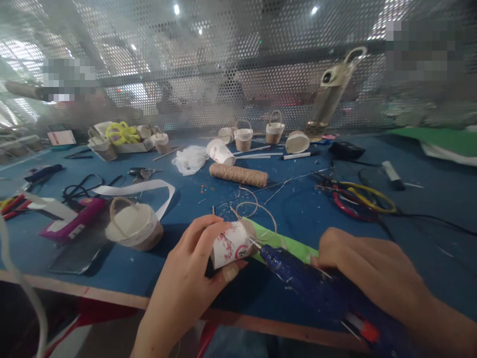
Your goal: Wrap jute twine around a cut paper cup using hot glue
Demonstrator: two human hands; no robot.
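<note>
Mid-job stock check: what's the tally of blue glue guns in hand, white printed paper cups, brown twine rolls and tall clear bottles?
Blue glue gun, in the right hand: 1
Brown twine roll: 1
White printed paper cups, one in the left hand, the other lying behind the twine roll: 2
Tall clear bottle: 1
Total: 5

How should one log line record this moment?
left hand: holding printed cup | right hand: holding blue glue gun | nozzle: at cup, contact unclear | twine roll: beyond cup
</note>
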